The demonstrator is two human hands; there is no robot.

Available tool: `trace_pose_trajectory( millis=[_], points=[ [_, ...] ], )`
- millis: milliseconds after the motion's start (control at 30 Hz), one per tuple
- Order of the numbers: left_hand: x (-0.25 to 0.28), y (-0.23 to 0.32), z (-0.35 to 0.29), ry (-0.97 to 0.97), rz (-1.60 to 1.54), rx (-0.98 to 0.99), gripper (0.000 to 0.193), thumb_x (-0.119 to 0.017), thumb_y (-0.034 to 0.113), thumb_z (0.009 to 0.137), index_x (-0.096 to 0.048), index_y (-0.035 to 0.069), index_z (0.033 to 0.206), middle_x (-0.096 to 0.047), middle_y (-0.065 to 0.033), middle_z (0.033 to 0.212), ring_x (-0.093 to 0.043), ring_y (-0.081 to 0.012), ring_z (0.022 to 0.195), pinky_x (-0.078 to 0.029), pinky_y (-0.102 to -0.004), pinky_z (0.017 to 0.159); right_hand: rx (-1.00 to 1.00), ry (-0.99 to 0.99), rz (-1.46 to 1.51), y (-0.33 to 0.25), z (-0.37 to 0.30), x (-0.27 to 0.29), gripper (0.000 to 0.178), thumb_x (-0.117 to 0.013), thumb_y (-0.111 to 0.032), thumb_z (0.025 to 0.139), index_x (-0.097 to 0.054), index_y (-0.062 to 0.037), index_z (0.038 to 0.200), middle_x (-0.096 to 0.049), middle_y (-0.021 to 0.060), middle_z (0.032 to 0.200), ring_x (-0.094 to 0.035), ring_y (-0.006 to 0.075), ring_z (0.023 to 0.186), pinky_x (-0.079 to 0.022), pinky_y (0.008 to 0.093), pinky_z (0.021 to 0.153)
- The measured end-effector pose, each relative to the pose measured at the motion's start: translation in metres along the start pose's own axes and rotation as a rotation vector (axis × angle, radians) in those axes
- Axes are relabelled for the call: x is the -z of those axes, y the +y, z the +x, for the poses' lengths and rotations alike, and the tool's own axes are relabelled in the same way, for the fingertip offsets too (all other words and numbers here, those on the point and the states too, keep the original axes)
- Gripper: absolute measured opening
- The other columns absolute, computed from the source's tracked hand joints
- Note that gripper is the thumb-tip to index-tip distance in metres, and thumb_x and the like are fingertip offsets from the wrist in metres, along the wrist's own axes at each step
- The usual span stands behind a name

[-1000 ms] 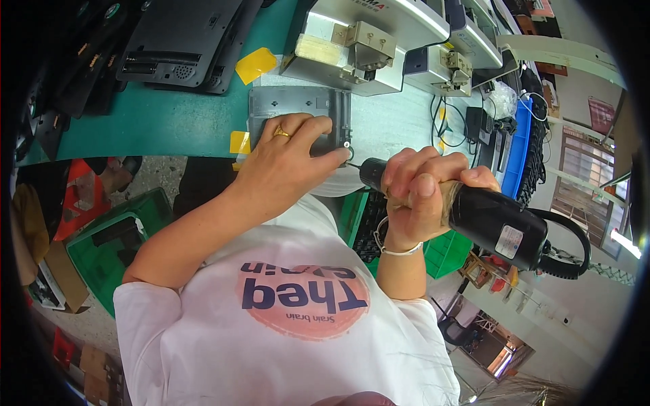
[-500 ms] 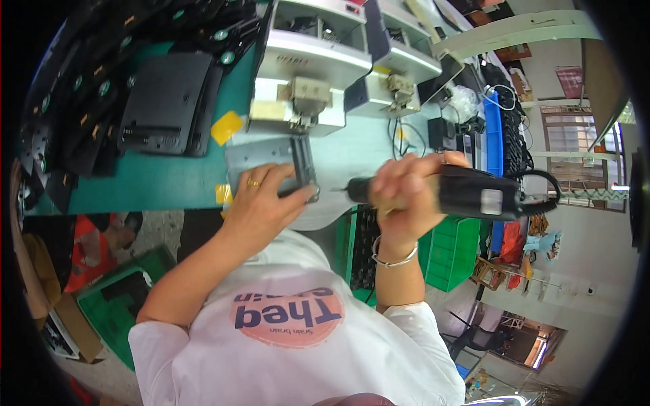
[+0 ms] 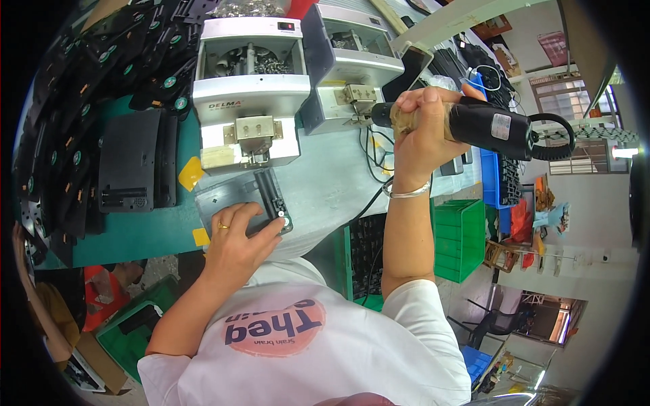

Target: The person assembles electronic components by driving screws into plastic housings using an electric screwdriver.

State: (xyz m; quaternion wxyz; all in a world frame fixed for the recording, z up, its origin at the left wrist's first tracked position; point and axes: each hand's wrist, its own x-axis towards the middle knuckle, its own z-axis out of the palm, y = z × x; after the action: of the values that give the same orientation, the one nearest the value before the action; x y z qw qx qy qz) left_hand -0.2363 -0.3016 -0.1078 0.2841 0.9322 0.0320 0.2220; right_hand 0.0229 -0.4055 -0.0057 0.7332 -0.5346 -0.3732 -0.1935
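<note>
My right hand is wrapped around a black electric screwdriver with a coiled cable at its rear end and tape round its grip. Its nose points left, at the outlet of the farther-right screw feeder; whether the bit touches a screw is too small to tell. My left hand presses down on a grey plastic housing lying on the bench. Its thumb and forefinger come together at the housing's near right corner, beside a small round part. Fingers cover part of the housing.
Another screw feeder, its bowl full of screws, stands behind the housing. Stacked dark housings and a heap of black parts fill the left. Yellow tape pieces stick to the bench. Green crates stand below at right.
My right hand has carried the screwdriver up and away from near the housing to the right-hand feeder's outlet. My left hand stays on the housing. The view has shifted, so the bench appears lower and further left.
</note>
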Motion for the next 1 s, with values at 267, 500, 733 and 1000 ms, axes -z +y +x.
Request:
trace_pose_trajectory(
  millis=[267,500,733,1000],
  points=[
    [-0.001,0.000,-0.003,-0.016,0.009,-0.003,0.041,-0.080,0.015,0.069,-0.068,0.018,0.108,-0.050,-0.0089,0.111,-0.050,-0.0281,0.104,-0.038,-0.0426,0.087,-0.085,-0.076,-0.009,0.000,-0.001,0.002,0.040,-0.059,0.006,0.087,-0.039,-0.0027,0.121,-0.058,0.0091,0.073,-0.056,0.0156,0.056,-0.052,0.0340,0.055],
    [-0.001,0.001,-0.003,-0.019,0.006,0.003,0.040,-0.080,0.014,0.068,-0.069,0.017,0.107,-0.051,-0.0094,0.110,-0.051,-0.0292,0.103,-0.038,-0.0423,0.086,-0.016,0.023,0.142,0.004,-0.001,0.004,0.043,-0.060,0.010,0.084,-0.039,-0.0019,0.120,-0.061,0.0088,0.073,-0.060,0.0151,0.056,-0.052,0.0288,0.057],
    [-0.001,0.001,-0.002,-0.016,0.015,0.002,0.040,-0.080,0.015,0.068,-0.069,0.018,0.107,-0.051,-0.0093,0.110,-0.052,-0.0293,0.102,-0.038,-0.0421,0.085,0.010,0.044,0.174,0.004,0.000,0.006,0.043,-0.059,0.011,0.084,-0.039,-0.0021,0.120,-0.060,0.0087,0.073,-0.060,0.0160,0.056,-0.053,0.0312,0.056],
    [-0.001,0.001,-0.002,-0.014,0.009,0.009,0.041,-0.080,0.014,0.068,-0.069,0.018,0.107,-0.052,-0.0093,0.110,-0.052,-0.0297,0.102,-0.038,-0.0423,0.085,-0.013,-0.007,0.015,0.007,-0.002,0.007,0.041,-0.057,0.005,0.087,-0.037,-0.0043,0.122,-0.057,0.0089,0.073,-0.057,0.0165,0.056,-0.053,0.0365,0.055]
  ],
)
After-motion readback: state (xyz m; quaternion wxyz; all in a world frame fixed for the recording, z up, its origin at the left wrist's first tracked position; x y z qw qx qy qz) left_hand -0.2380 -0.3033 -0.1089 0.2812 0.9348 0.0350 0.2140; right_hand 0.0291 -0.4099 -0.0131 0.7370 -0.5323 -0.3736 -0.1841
